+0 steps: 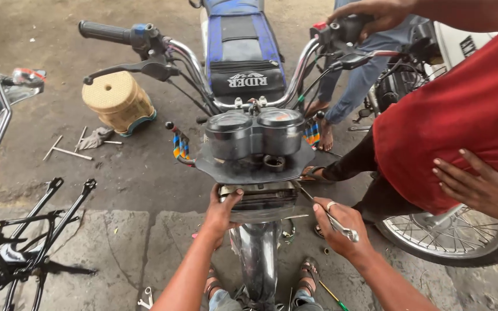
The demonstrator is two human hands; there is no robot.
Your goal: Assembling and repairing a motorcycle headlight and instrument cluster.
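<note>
Head view: left hand (221, 208) gripped the headlight bracket (259, 198) below 2 round gauges (255, 128). Right hand (341, 226) closed its fingers (325, 217) around a metal wrench (331, 217), long axis slanting up-left toward the bracket, just beside those fingers.

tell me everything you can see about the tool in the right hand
The tool is a slim, shiny metal wrench or spanner, silver in colour. The right hand grips it around the middle, so its shaft runs diagonally: the upper tip points up and left toward the underside of the motorcycle's headlight bracket, and the lower end pokes out below the fingers. Whether its tip touches the bracket cannot be told.
</note>
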